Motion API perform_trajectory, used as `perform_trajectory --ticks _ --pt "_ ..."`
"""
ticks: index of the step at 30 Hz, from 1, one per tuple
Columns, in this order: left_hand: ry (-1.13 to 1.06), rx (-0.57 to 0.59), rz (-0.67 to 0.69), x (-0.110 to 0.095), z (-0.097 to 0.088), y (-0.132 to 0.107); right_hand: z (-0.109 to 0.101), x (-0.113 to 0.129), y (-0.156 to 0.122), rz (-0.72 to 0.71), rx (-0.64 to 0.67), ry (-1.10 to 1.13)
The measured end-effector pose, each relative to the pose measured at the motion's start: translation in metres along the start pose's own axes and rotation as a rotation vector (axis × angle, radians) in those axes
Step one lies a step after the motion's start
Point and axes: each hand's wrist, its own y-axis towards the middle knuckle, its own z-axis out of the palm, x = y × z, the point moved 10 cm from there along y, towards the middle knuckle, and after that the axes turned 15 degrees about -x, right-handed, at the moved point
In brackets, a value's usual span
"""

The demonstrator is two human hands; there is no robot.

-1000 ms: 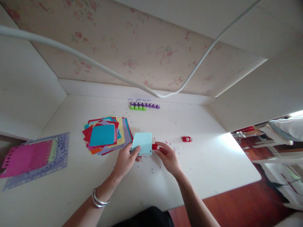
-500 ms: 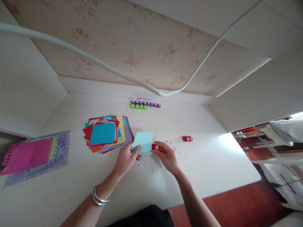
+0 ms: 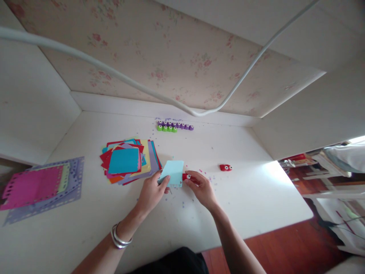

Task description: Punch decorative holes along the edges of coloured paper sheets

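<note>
My left hand (image 3: 154, 188) pinches a light blue sheet of paper (image 3: 172, 171) by its left side, thumb on top and fingers beneath. Small punched holes show along the sheet's lower edge. In my right hand (image 3: 200, 187) is a small red paper punch (image 3: 186, 176), gripped between thumb and fingers at the sheet's right edge. Whether the paper sits inside the punch's slot I cannot tell. Left of the sheet lies a pile of coloured paper (image 3: 124, 161), a blue piece uppermost. Tiny paper bits (image 3: 183, 204) are scattered below and around my hands.
Two more red punches (image 3: 226, 167) stand to the right. Purple punches (image 3: 183, 126) and green punches (image 3: 167, 129) line up near the back wall. Punched sheets (image 3: 37, 186) in pink and purple lie at the far left. A white cable (image 3: 137, 86) hangs across the view.
Both hands stay nearly in place. The light blue sheet has tilted slightly, and the red punch remains at its right edge.
</note>
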Motion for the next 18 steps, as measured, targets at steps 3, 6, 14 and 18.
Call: perform_trajectory --ticks 3,6,14,18 --pt "0.004 -0.005 0.006 -0.001 -0.001 0.000 0.001 -0.001 0.000 0.000 0.002 0.006" --pt "0.016 -0.005 0.014 0.000 0.000 0.000 0.001 -0.002 0.000 -0.004 -0.004 0.004" --pt "-0.011 0.002 0.009 0.002 0.000 0.000 0.002 0.006 0.000 -0.098 0.007 -0.038" --pt "-0.005 0.008 0.013 0.002 0.001 0.000 0.001 0.009 0.001 -0.112 -0.001 -0.069"
